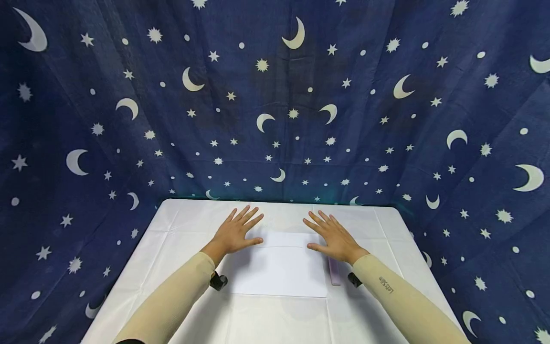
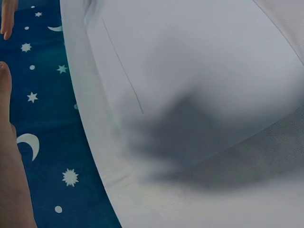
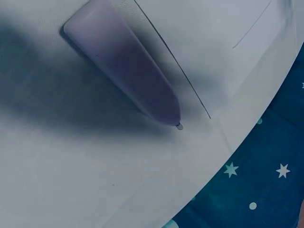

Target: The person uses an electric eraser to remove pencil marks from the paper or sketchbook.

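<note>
My left hand (image 1: pixel 235 234) is held over the left upper part of a white sheet of paper (image 1: pixel 279 274), fingers straight and spread, holding nothing. Over the sheet's right upper corner, my right hand (image 1: pixel 337 239) is spread likewise, with nothing in its grasp. A thin, short line (image 2: pixel 122 65) runs across the paper near its far edge. Just right of the sheet lies a flat lavender tool (image 3: pixel 126 66), tapered towards a small pale tip; in the head view this lavender tool (image 1: pixel 334 271) is partly covered by the right hand.
A white cloth covers the table (image 1: pixel 275 317), with fold creases and rounded far corners. Dark blue curtains (image 1: pixel 275 129) with moons and stars surround it at the back and sides. Both forearms wear beige sleeves (image 1: pixel 172 301), with black wrist cameras (image 1: pixel 218 281) beneath.
</note>
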Demonstrator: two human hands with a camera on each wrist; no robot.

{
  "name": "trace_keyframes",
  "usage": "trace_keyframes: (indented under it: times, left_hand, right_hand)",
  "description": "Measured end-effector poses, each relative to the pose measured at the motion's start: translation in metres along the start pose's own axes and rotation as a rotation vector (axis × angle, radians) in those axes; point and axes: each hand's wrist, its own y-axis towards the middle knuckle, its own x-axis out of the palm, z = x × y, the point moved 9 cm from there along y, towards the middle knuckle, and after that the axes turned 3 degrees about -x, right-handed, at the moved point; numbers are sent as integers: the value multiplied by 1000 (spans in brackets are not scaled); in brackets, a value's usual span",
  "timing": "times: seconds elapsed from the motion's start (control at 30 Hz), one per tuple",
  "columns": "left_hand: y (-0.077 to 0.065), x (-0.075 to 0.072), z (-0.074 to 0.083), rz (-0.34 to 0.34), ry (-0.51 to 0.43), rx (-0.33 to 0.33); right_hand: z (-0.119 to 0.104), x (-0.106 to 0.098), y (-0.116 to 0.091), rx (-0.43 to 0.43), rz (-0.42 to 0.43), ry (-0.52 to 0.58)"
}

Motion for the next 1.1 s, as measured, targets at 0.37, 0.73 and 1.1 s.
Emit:
trace_keyframes:
  times: [0.37,0.73,1.1]
  left_hand:
    - [-15,21,-12,-6,-46,-73]
    - [-42,72,-17,-52,-119,-115]
    - [-52,96,-8,-104,-185,-147]
  right_hand:
    - [28,8,-14,346,46,197]
    - [63,49,-70,783,107,316]
    - [57,68,-83,826,96,361]
